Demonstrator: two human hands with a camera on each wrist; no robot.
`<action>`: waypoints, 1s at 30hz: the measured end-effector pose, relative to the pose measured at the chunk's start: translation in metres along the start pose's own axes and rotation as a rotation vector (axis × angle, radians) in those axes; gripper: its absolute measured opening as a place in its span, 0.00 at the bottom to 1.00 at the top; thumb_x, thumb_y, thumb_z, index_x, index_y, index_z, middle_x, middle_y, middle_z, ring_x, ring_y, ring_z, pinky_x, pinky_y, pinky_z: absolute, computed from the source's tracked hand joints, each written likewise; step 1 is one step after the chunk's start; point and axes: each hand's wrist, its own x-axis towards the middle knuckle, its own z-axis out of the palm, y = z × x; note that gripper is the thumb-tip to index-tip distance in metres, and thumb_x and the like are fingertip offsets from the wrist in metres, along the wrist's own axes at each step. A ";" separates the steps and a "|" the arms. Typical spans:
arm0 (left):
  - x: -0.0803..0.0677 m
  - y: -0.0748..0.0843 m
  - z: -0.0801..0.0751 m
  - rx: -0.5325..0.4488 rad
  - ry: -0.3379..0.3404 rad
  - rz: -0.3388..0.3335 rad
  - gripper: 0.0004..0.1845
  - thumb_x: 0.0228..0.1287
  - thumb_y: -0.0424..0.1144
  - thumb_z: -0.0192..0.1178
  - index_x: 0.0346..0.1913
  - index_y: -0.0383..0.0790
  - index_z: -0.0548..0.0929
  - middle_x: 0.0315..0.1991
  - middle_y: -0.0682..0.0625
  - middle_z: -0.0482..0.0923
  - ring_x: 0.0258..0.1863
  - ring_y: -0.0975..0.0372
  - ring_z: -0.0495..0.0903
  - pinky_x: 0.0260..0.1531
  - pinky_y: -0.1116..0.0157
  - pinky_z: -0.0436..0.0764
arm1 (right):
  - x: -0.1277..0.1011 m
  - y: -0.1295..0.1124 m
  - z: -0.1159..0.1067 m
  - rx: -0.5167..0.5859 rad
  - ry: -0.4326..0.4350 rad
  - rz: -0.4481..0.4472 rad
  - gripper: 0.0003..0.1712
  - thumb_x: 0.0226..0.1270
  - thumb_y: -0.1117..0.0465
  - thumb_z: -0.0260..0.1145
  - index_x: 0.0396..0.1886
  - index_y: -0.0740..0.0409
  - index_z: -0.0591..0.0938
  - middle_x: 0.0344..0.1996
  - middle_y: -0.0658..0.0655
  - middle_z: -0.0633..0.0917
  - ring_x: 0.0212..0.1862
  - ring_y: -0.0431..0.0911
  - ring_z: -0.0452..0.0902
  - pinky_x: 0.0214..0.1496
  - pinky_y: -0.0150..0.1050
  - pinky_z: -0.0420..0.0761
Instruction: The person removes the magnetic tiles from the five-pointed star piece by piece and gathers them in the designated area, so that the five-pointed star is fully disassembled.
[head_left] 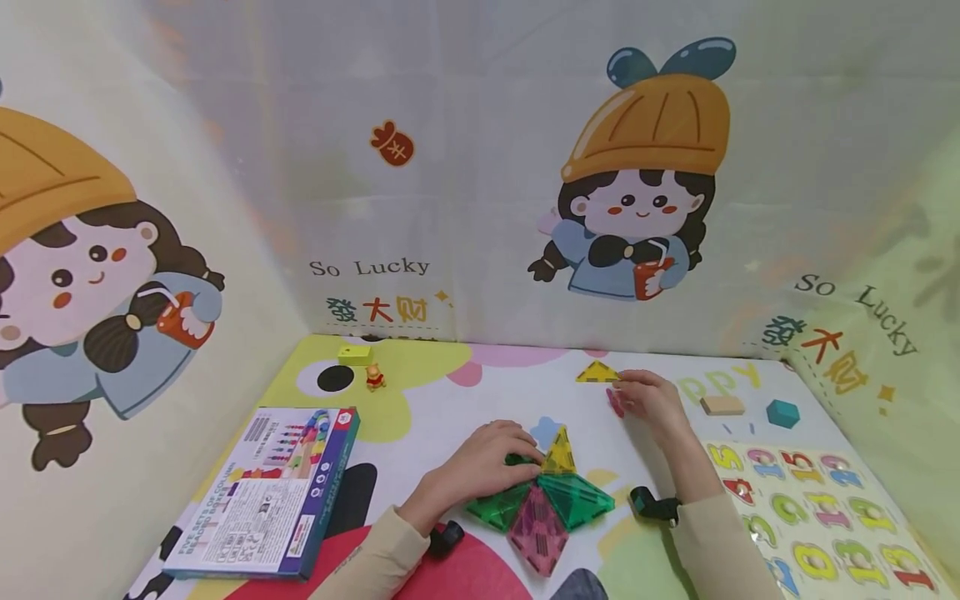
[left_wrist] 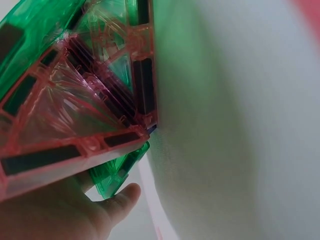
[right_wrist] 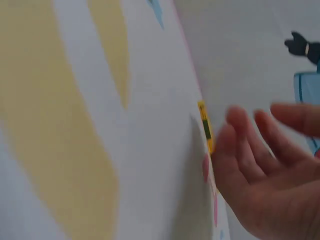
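Mid-build on a flat magnetic-tile star, by the look of it: one more piece is being fetched while the rest is held in place. Far left on the play mat [head_left: 420,400] lies a boxed toy set [head_left: 266,492], with a small yellow block [head_left: 355,353] and a tiny figurine [head_left: 374,377] further back, none of them touched. The left hand [head_left: 480,465] rests on the tile cluster [head_left: 542,508], fingers lightly curved and pressing down on a green tile [head_left: 501,507] next to the upright-pointing yellow tile [head_left: 559,454]; it pins rather than grips. The left wrist view shows green and pink tile edges right against the palm and the thumb [left_wrist: 122,200] free beneath, clamped on nothing. A pink tile [head_left: 537,530] and another green tile [head_left: 574,498] complete the fan. To the right, the right hand [head_left: 651,398] is stretched out to a loose yellow triangle tile [head_left: 597,372] lying flat near the back wall; fingertips are at its right corner, touching or just beside, I can't tell which. In the right wrist view the fingers [right_wrist: 240,145] are spread and straight, nothing held, the tile [right_wrist: 205,125] seen edge-on just beyond them. The next move likely calls for a pinch on that tile's edge, lifting it clear of the mat, while the left keeps the cluster from sliding. Further right sit a wooden block [head_left: 722,405], a teal block [head_left: 782,413] and a number puzzle board [head_left: 817,517], untouched.
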 end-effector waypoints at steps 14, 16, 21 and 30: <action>0.000 0.003 -0.003 0.015 -0.007 -0.024 0.13 0.71 0.55 0.56 0.51 0.63 0.87 0.55 0.62 0.81 0.67 0.60 0.70 0.69 0.52 0.68 | -0.036 0.012 0.055 -0.327 -0.557 -0.078 0.24 0.71 0.62 0.61 0.62 0.70 0.75 0.35 0.56 0.83 0.36 0.46 0.77 0.42 0.38 0.82; 0.000 0.003 -0.003 0.017 -0.006 -0.024 0.13 0.71 0.55 0.56 0.51 0.62 0.87 0.55 0.61 0.81 0.67 0.60 0.71 0.69 0.52 0.68 | -0.035 0.013 0.055 -0.309 -0.561 -0.068 0.24 0.70 0.63 0.62 0.61 0.71 0.75 0.29 0.52 0.80 0.34 0.45 0.75 0.41 0.37 0.81; 0.000 0.003 -0.002 0.017 -0.006 -0.019 0.14 0.71 0.56 0.56 0.52 0.62 0.87 0.56 0.61 0.81 0.67 0.60 0.71 0.68 0.54 0.69 | -0.033 0.016 0.052 -0.249 -0.557 -0.035 0.24 0.70 0.65 0.62 0.61 0.73 0.73 0.27 0.49 0.78 0.34 0.43 0.76 0.41 0.35 0.82; 0.000 0.001 -0.002 0.001 0.002 0.002 0.13 0.71 0.55 0.56 0.51 0.62 0.87 0.55 0.62 0.81 0.64 0.63 0.73 0.67 0.59 0.70 | -0.029 0.018 0.043 -0.105 -0.566 0.031 0.20 0.70 0.66 0.62 0.57 0.73 0.73 0.26 0.46 0.81 0.33 0.40 0.81 0.41 0.35 0.85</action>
